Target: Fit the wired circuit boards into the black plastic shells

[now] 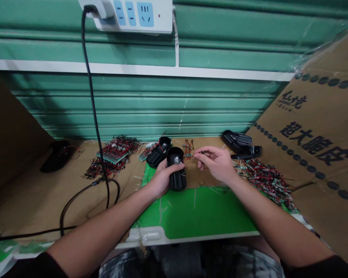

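My left hand [161,179] is wrapped round a black ribbed plastic housing [178,179], thumb across its front and its rounded hollow end facing up. To the right of it, my right hand [218,162] pinches a small part with thin red and black wires [197,153]; the fingers cover most of this part. Just behind my left hand lies another black housing [156,156] with a red wire looping out. Several short wired parts [188,147] rest on the cardboard between the hands, a little farther back.
Wired parts lie heaped at right [268,183] and stacked at left [116,152]. More black housings [237,141] sit back right, with one [56,156] far left. A black cable [93,100] hangs from the power strip [133,15]. A cardboard box [316,127] stands at right.
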{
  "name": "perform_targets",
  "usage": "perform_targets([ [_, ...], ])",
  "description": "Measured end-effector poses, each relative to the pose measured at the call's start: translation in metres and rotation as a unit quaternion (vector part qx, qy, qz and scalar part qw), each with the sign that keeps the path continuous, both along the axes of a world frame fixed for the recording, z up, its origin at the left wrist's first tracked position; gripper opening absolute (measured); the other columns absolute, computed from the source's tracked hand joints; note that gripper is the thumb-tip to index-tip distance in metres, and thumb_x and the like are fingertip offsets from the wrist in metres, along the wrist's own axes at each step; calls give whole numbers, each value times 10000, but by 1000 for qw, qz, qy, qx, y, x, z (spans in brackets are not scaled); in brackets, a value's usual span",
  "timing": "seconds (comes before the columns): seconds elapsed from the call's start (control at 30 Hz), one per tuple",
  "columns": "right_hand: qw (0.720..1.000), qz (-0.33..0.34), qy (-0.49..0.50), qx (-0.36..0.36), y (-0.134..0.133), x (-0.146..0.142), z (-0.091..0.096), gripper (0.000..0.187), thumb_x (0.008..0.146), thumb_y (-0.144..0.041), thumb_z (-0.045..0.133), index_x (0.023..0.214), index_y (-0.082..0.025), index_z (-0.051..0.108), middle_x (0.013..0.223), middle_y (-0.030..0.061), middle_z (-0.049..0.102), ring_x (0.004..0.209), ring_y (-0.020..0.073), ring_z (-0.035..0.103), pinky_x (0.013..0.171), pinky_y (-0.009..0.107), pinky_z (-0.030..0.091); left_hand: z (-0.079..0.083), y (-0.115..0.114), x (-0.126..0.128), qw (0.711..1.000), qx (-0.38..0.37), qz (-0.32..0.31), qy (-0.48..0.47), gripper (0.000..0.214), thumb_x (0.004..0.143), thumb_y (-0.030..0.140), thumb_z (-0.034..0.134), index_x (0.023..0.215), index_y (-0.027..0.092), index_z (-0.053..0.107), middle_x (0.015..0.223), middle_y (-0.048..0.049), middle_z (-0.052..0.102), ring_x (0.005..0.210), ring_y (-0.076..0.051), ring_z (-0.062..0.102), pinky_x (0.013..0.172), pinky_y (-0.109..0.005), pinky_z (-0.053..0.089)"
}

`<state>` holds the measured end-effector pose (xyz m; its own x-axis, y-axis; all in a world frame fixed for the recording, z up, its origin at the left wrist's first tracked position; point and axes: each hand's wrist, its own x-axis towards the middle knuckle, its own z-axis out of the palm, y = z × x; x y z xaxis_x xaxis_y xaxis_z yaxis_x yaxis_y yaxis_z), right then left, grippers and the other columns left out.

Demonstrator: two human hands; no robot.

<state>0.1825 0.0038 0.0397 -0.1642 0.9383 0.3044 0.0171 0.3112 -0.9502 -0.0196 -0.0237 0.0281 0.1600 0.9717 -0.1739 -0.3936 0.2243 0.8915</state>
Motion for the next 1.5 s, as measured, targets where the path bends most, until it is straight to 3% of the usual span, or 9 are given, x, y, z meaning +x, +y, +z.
perform_targets([
  [0.2,997,-22,-54,43,-5,-5,1,279,838,-466,826,885,-191,823,751,62,763,628,175,656,574,301,532,-12,0,5,991,84,-27,97,459,635,300,906,1038,162,734,917,-20,724,899,-216,641,852,-315,471],
  [0.33,992,-2,-49,116,-7,-12,-2,180,875,-398,806,870,-219,830,852,65,781,808,205,691,751,345,553,-24,-1,12,992,76,-55,81,448,692,293,851,1106,167,736,1052,-48,745,1050,-262,636,957,-353,462],
  [0.5,990,7,-40,138,-5,-19,-11,137,890,-360,809,860,-228,826,877,64,793,860,220,692,855,389,552,-29,-3,15,992,85,-64,64,486,729,313,830,1185,176,730,1112,-48,749,1138,-272,616,1003,-355,452],
  [0.63,984,-33,-67,163,-7,-23,-16,99,899,-325,803,893,-228,823,874,59,782,859,214,681,841,372,554,-24,-3,15,993,82,-67,58,460,755,399,819,1143,164,743,1071,-55,748,1113,-273,617,968,-342,455],
  [0.8,977,-74,-104,168,-9,-18,-14,170,909,-359,787,988,-213,751,915,53,749,827,200,682,793,346,566,-25,-1,13,995,48,-73,57,444,712,429,830,1060,165,748,900,-22,710,891,-221,615,807,-303,447],
  [0.97,934,-47,-204,288,-6,-5,-2,85,983,-298,706,950,-231,749,944,68,761,902,229,694,886,408,552,-26,2,11,996,29,-62,49,406,676,428,838,964,164,729,797,8,652,764,-179,571,731,-282,415],
  [1.1,908,-30,-266,321,-2,2,2,121,1003,-302,672,977,-228,765,958,84,730,891,226,680,834,393,551,-22,2,9,997,26,-60,41,427,677,425,848,996,164,735,819,2,670,774,-179,587,745,-281,420],
  [1.3,880,76,-336,326,-1,10,3,229,966,-220,638,1164,-227,753,1126,118,646,989,236,651,868,389,556,-18,6,4,996,50,-45,55,350,670,385,851,913,153,753,819,-10,712,771,-182,599,740,-276,424],
  [1.5,867,172,-382,269,0,17,6,431,906,-141,677,1319,-265,696,1165,93,684,1025,237,688,923,389,576,-16,5,0,989,63,-98,89,318,644,293,882,907,153,771,865,-36,761,814,-212,658,783,-298,471],
])
